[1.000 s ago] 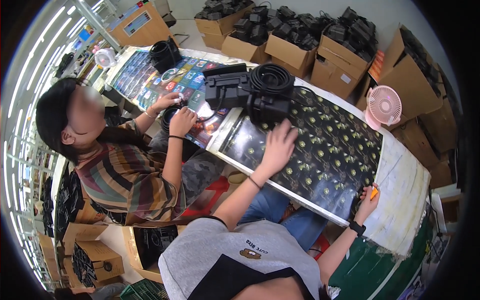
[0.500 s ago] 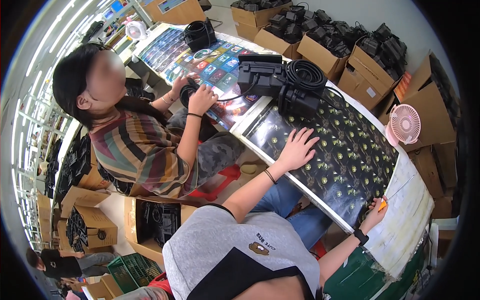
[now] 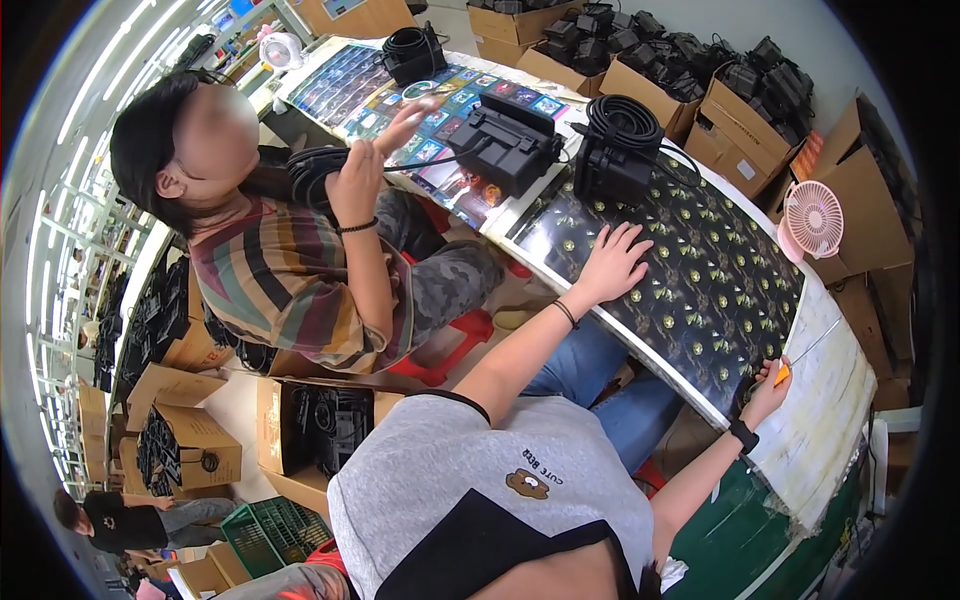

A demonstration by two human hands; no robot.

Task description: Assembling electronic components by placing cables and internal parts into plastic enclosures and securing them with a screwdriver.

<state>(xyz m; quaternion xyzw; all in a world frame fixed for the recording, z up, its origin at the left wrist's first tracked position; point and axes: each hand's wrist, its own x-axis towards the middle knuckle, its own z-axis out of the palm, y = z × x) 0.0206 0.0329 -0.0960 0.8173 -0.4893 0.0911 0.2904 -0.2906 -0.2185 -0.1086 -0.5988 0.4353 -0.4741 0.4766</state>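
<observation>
My left hand (image 3: 612, 262) lies flat with spread fingers on the black patterned mat (image 3: 700, 290) that covers the table, just below a black box with a coiled cable (image 3: 620, 150) on top. My right hand (image 3: 768, 385) is closed on a small orange tool (image 3: 782, 373) at the mat's near right edge, a watch on its wrist. A seated person in a striped shirt (image 3: 290, 280) at my left holds a coil of black cable (image 3: 315, 170) and lifts one hand (image 3: 405, 125) above the table.
A second black box (image 3: 505, 150) stands on colourful printed sheets (image 3: 400, 90). A pink fan (image 3: 812, 220) and cardboard boxes of black parts (image 3: 690, 70) stand behind the table. Open cartons (image 3: 320, 425) and a green crate (image 3: 275, 535) sit on the floor at left.
The view has swung to the left and down. The seated person has lifted both hands from the table and now holds a cable coil. My left hand stays on the mat.
</observation>
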